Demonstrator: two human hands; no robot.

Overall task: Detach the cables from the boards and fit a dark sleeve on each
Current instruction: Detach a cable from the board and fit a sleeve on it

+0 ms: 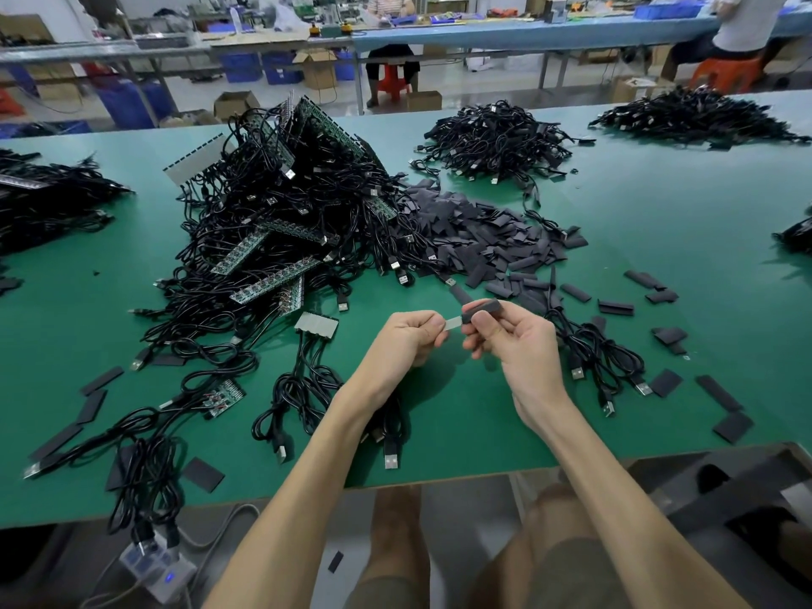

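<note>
My left hand (406, 338) pinches the small grey board end (452, 323) of a black cable (389, 426) that hangs down below my wrist. My right hand (514, 345) pinches a dark sleeve (481, 310) between thumb and fingers, its open end touching the board's tip. Both hands are held just above the green table (659, 204). A large tangle of cables still joined to green boards (285, 213) lies ahead on the left. A heap of loose dark sleeves (487, 239) lies ahead on the right.
Piles of black cables lie at the far centre (496, 140), far right (694, 114) and left edge (48, 200). Loose sleeves (720, 391) and a few cables (602, 358) are scattered near my right hand. A power strip (156, 569) hangs below the table's front edge. People sit at benches behind.
</note>
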